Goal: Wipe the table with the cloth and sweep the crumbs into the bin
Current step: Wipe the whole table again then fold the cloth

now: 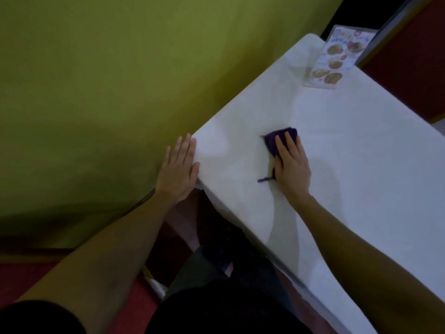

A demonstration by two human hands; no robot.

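- The right hand (292,165) lies palm down on the white table (361,177), pressing a dark purple cloth (277,141) flat beneath its fingers.
- The cloth sits under the front half of this hand: its bunched body shows past the fingertips and to the left of the index finger, and a thin purple strand trails out by the thumb side near the wrist.
- The fingers are stretched forward and slightly spread over the cloth, not curled round it; the hand pins it to the surface rather than gripping it.
- The right forearm runs in from the lower right corner, bare, crossing the table's near edge at a slant.
- The left hand (179,168) is open and flat, fingers together and pointing away from the person, its thumb side resting against the table's left corner and edge; it holds nothing.
- The left forearm comes up from the lower left, bare below a dark short sleeve.
- The cloth lies well in from the left edge, apart from the left hand and well apart from a standing menu card (334,59) at the far end of the table.
- No crumbs can be made out on the blurred surface.
- A green wall (96,92) runs along the left side.
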